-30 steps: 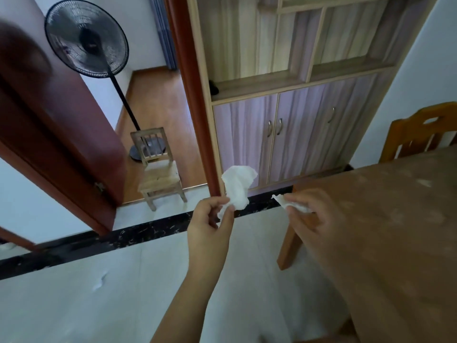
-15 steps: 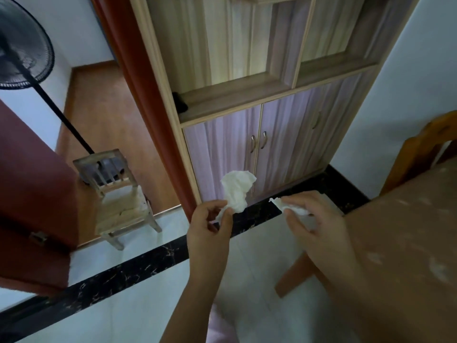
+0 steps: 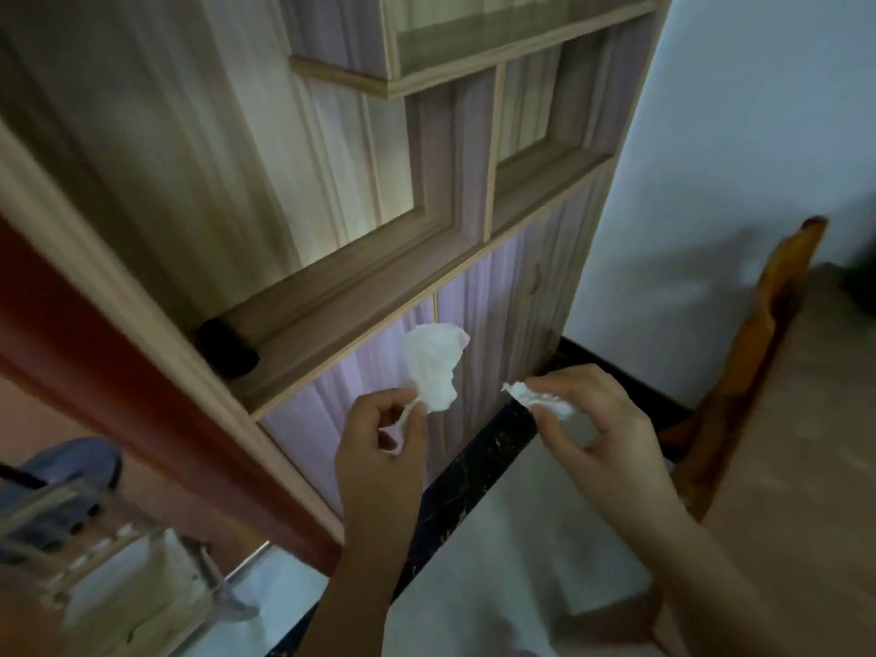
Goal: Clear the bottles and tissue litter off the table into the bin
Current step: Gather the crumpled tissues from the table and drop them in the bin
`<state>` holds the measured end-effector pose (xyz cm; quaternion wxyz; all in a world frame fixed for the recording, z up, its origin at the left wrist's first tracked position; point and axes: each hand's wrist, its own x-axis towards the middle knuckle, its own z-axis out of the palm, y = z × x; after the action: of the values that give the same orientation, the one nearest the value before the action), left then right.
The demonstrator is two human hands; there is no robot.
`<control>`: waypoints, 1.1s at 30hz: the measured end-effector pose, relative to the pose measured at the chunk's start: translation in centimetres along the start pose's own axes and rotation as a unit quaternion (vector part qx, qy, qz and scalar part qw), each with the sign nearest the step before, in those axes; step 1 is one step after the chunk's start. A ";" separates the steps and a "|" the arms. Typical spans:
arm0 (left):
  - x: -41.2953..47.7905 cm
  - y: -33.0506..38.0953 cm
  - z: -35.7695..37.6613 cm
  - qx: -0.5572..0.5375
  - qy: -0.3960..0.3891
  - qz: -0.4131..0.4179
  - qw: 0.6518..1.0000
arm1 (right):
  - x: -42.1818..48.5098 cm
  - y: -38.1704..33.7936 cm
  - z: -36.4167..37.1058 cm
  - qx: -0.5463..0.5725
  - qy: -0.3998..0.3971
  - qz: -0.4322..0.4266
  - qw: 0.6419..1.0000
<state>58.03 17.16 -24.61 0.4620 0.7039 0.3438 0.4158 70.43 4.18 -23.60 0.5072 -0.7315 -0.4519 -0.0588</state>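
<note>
My left hand (image 3: 384, 448) pinches the twisted end of a crumpled white tissue (image 3: 433, 365), which stands up above my fingers. My right hand (image 3: 602, 429) grips a second, smaller wad of white tissue (image 3: 540, 399) between thumb and fingers. Both hands are held out in front of me over the floor, a short gap apart. The brown table (image 3: 806, 490) fills the right side, and my right forearm reaches out past its left edge. No bottle and no bin is in view.
A wooden cabinet (image 3: 369, 258) with shelves and pale doors stands straight ahead, a small black object (image 3: 226, 353) on its ledge. A wooden chair (image 3: 758, 353) stands at the table's far side. A small wooden stool (image 3: 118, 576) is at lower left beside a red door frame (image 3: 118, 386).
The view has swung to the right and upward: the fan and door have left the frame and the cabinet looms closer. Both hands keep their tissues in the same hold.
</note>
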 end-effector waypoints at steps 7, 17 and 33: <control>8.9 0.2 10.8 -0.035 -0.116 0.063 0.991 | 7.6 7.2 -2.3 -0.049 0.099 0.057 0.992; 17.6 2.3 25.7 -0.113 -0.232 0.110 0.960 | 15.4 15.8 -8.3 -0.125 0.195 0.139 0.963; 28.5 2.7 48.6 -0.173 -0.395 0.114 0.895 | 26.3 28.9 -14.7 -0.233 0.286 0.243 0.897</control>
<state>114.10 23.25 -25.54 0.6235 0.7537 -0.0265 0.2064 112.08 6.10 -22.14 0.4280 -0.8675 -0.0684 -0.2441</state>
